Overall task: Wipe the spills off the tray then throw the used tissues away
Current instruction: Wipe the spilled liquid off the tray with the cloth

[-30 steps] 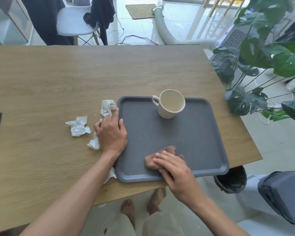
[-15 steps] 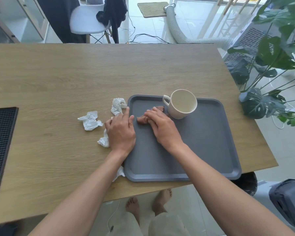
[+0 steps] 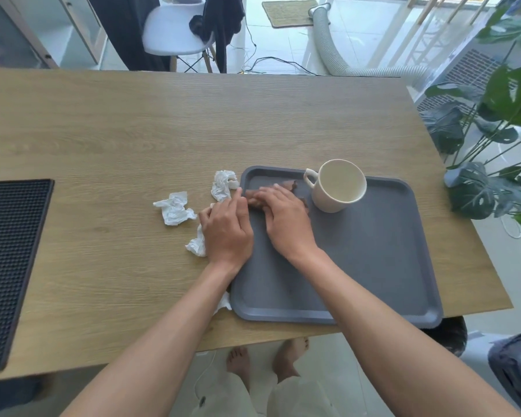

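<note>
Two hands show in the head view, both at the left side of a dark grey tray (image 3: 373, 266) that lies on the near right part of the wooden tabletop (image 3: 133, 130), its near rim close to the tabletop's edge. Right hand (image 3: 283, 218) lies palm down in the tray's far left corner, fingers fairly straight and pressing a brown-stained tissue (image 3: 292, 185) flat on the tray floor; no closed grip, just pressing, fingertips blurred. Stained tissue pokes out past the fingers, just beside the handle of a cream cup (image 3: 339, 188). Cup stands upright in the far part of the tray, handle to the left, looks empty. Left hand (image 3: 227, 227) rests palm down across the tray's left rim, fingers relaxed, loose grip on nothing, lying on top of a white tissue (image 3: 196, 243) that sticks out to its left on the tabletop. Another crumpled tissue (image 3: 223, 183) touches the tray's far left corner. A third wad (image 3: 175, 207) lies apart, further left. A white scrap (image 3: 224, 302) peeks out by the tray's near left corner, under the left forearm. Black ribbed mat (image 3: 9, 266) sits at the tabletop's left edge. Dark bin (image 3: 448, 335) shows on the floor below the tray's near right corner. Green plant (image 3: 494, 115) on the right; white chair (image 3: 175, 37) and grey hose (image 3: 334, 52) beyond the tabletop.
</note>
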`<action>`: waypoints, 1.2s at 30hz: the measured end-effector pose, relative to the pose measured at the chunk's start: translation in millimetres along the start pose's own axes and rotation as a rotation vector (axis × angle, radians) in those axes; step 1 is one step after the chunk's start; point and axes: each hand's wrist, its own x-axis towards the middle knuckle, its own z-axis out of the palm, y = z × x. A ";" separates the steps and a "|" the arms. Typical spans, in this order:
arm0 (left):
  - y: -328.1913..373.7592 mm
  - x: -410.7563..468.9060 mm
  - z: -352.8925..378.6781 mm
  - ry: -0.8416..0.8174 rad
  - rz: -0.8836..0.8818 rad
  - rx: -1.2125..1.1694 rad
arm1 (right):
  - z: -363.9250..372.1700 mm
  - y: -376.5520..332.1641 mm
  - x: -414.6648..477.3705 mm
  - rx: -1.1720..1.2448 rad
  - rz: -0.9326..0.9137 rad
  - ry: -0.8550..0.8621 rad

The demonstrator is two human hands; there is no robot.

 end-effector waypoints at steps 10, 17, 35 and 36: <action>8.0 -1.8 -6.9 0.058 -0.022 -0.102 | -31.9 -6.0 -110.7 -0.006 -0.283 -0.209; 1.5 -0.4 -1.4 -0.029 0.005 0.038 | -62.6 20.4 -152.9 -0.038 -0.374 -0.366; 8.2 -3.5 -4.1 -0.028 0.007 0.084 | -122.1 75.6 -184.0 -0.087 -0.050 -0.271; 7.8 -3.5 -4.9 -0.027 0.004 0.086 | -107.3 60.5 -179.3 -0.055 -0.097 -0.257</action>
